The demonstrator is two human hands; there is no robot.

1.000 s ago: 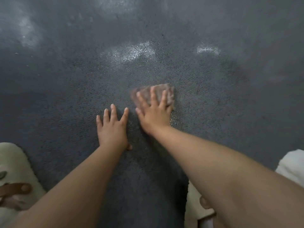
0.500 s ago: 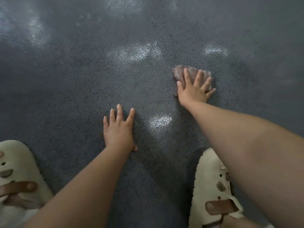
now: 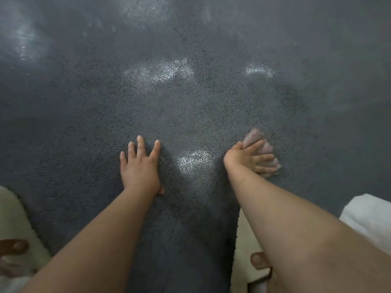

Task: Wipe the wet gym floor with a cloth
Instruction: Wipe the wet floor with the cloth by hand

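Clearly the wipe is under way: the right hand lies flat, fingers spread, pressing a small crumpled pinkish-grey cloth onto the dark grey pebbled gym floor, to the right of centre. Part of the cloth pokes out past the fingertips on the far and right sides; the rest sits under the palm. The left hand is planted palm-down on bare floor, fingers straight and slightly apart, holding nothing and seemingly bracing the body's weight.

Between the two hands lies a shiny wet patch, and further glossy patches show farther off, one to the far left of centre and one to the far right. A cream clog with a brown strap sits at the near left and another cream clog at the near right, partly hidden by the forearm.

The chief risk I judge is slipping: the bracing left hand rests just beside the wet patch, and a slide onto it could take the support away. The clogs could skid likewise. A cloth this small may also saturate quickly and smear the water about rather than lifting it, and since it is only pressed, not gripped, it could bunch or slip out from under the palm.
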